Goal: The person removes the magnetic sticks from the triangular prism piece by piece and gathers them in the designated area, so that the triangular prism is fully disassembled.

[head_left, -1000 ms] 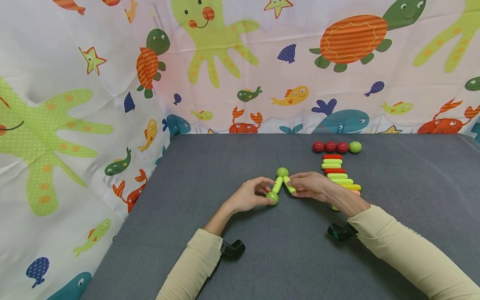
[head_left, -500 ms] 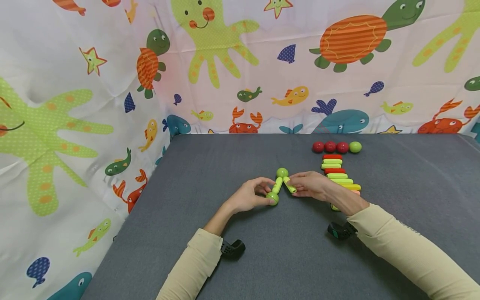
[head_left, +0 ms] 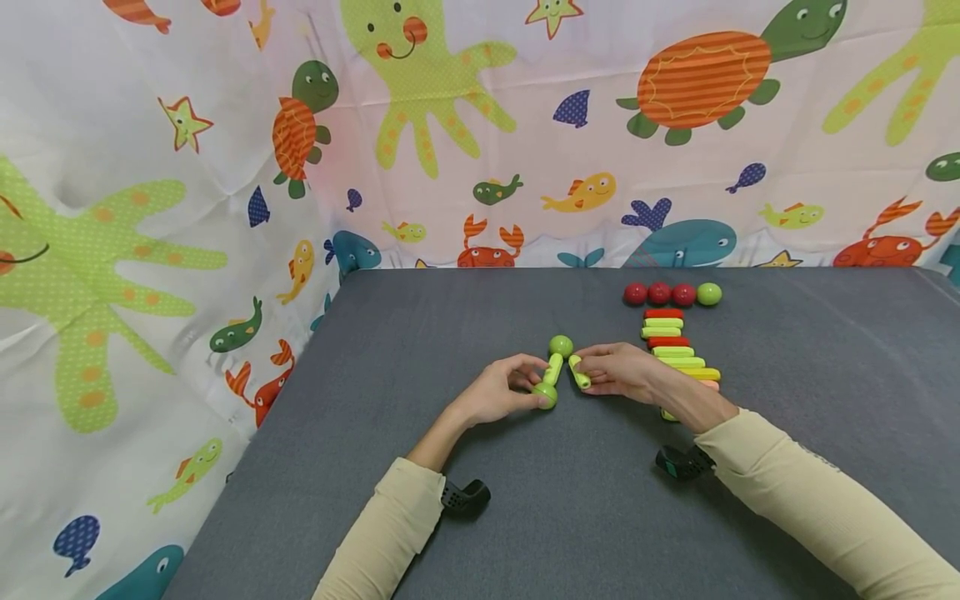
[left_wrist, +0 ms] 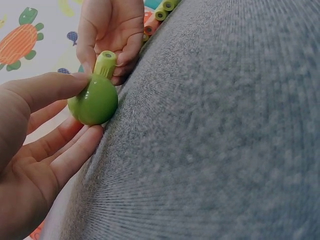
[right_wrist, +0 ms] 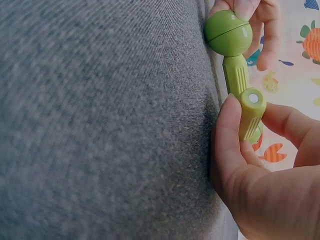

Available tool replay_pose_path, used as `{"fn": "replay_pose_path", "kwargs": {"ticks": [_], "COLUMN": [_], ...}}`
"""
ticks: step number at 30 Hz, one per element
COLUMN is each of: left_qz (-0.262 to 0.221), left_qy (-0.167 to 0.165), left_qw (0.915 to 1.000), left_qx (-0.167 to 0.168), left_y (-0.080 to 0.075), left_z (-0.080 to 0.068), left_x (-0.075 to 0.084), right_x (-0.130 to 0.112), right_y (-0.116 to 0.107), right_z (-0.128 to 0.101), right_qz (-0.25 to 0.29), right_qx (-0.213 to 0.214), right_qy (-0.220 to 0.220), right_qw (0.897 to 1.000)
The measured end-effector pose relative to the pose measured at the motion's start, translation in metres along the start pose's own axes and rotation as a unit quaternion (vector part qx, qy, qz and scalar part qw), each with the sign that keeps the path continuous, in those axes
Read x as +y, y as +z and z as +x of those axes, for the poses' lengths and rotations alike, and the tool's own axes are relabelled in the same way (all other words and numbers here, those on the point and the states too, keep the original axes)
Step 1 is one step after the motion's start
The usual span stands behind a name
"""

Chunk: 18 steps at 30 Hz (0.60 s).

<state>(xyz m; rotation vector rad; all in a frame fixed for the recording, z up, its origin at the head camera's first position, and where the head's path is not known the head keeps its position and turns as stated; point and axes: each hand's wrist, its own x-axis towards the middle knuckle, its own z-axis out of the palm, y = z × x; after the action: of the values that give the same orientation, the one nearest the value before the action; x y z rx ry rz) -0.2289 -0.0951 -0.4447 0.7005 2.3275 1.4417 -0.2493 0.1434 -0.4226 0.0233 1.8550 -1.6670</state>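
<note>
My left hand pinches a green ball between thumb and fingers, low over the grey cloth. From that ball a light green rod runs away from me to a second green ball. My right hand holds another light green rod between thumb and fingertips. In the head view a narrow gap shows between this rod and the far ball. The right wrist view shows a round silvery spot in the held rod's end. The far ball is mostly hidden there.
Right of my right hand lies a column of red, yellow and light green rods, partly covered by my forearm. Beyond it several red balls and one green ball stand in a row. A printed curtain hangs behind the table.
The far ball and its joined rod have swung slightly left. The rod in my right hand, at the far ball before, now stands a little apart from it. Both hands stay almost in place.
</note>
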Motion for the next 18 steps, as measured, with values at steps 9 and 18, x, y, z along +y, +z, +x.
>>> {"fn": "replay_pose_path", "kwargs": {"ticks": [9,18], "left_qz": [0.004,0.009], "left_qy": [-0.008,-0.012], "left_qw": [1.0000,0.9999], "left_qx": [-0.004,0.002], "left_y": [-0.006,-0.007], "left_z": [-0.002,-0.005], "left_x": [0.000,0.007], "right_x": [0.005,0.011], "right_y": [-0.002,-0.010], "right_z": [-0.003,-0.007], "right_qz": [0.005,0.038], "right_qx": [-0.006,-0.017], "right_qy": [-0.017,-0.031], "right_qw": [1.000,0.999]}}
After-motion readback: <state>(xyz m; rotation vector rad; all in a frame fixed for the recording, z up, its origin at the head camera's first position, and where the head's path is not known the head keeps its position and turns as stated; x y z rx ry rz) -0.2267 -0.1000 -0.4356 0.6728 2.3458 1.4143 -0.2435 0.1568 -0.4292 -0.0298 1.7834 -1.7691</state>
